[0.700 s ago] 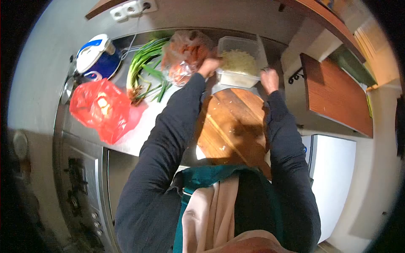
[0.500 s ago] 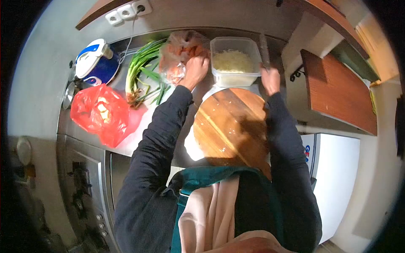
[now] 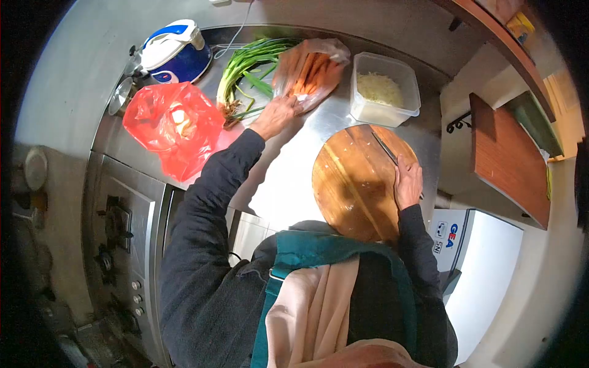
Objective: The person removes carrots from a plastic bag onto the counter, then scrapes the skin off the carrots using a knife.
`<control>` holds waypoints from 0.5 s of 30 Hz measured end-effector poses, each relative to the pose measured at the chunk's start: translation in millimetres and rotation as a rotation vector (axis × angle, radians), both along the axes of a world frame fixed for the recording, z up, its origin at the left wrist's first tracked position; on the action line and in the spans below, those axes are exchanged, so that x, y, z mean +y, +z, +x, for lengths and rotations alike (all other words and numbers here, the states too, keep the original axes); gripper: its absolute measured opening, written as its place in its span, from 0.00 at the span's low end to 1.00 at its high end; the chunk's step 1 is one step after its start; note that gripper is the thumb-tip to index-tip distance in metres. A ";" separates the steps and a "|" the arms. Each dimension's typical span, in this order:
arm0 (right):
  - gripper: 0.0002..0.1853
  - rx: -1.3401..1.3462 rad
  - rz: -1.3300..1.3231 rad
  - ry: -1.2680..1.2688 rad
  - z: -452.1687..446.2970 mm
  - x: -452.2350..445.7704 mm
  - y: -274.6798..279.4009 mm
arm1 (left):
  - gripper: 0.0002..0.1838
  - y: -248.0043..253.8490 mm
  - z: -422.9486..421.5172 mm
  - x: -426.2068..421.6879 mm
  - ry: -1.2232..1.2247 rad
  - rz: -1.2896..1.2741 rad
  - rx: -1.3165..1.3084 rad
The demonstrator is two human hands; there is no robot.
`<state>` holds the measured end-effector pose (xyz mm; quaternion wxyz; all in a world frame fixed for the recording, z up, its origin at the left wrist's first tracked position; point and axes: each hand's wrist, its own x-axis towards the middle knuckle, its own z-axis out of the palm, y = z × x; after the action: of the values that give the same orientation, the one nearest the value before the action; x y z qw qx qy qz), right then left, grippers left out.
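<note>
My left hand [image 3: 277, 117] is closed on the lower edge of a clear plastic bag [image 3: 336, 52] with carrots [image 3: 311, 72] inside. Green onions [image 3: 245, 64] lie just left of the bag. On the right side of the round wooden board [image 3: 353, 184], my right hand [image 3: 408, 184] grips a knife [image 3: 384, 147], its blade pointing up and left over the board. Small pale bits dot the wood. Behind the board stands an open clear container [image 3: 386, 110] holding shredded pale food [image 3: 379, 89].
A red plastic bag [image 3: 165, 122] with pale pieces lies at the left, before a blue and white rice cooker [image 3: 181, 55]. The stove [image 3: 126, 230] is at far left. A white appliance [image 3: 485, 270] and a hanging wooden panel [image 3: 509, 162] are at the right.
My right hand has brought the knife from beside the container down onto the board. My left hand has taken hold of the carrot bag's lower edge. The view has shifted.
</note>
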<state>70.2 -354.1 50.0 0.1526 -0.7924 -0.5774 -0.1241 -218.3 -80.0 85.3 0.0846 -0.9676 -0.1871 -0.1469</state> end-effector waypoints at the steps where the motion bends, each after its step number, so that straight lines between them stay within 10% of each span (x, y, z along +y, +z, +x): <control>1: 0.16 -0.017 -0.010 -0.016 -0.9 2.1 0.0 | 0.12 -1.8 -7.3 -2.0 0.015 -0.024 -0.002; 11: 0.17 -0.077 0.054 -0.035 -24.2 26.7 21.1 | 0.10 9.2 -98.2 -73.1 0.111 -0.174 -0.028; 15: 0.12 0.202 0.257 0.517 -94.5 94.1 69.5 | 0.13 23.1 -110.9 -82.0 0.132 -0.233 -0.084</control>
<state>-24.3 -260.0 119.5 0.3348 -0.6015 -0.7215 -0.0739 -329.2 -162.0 108.5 -0.0267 -0.9495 -0.2693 -0.1589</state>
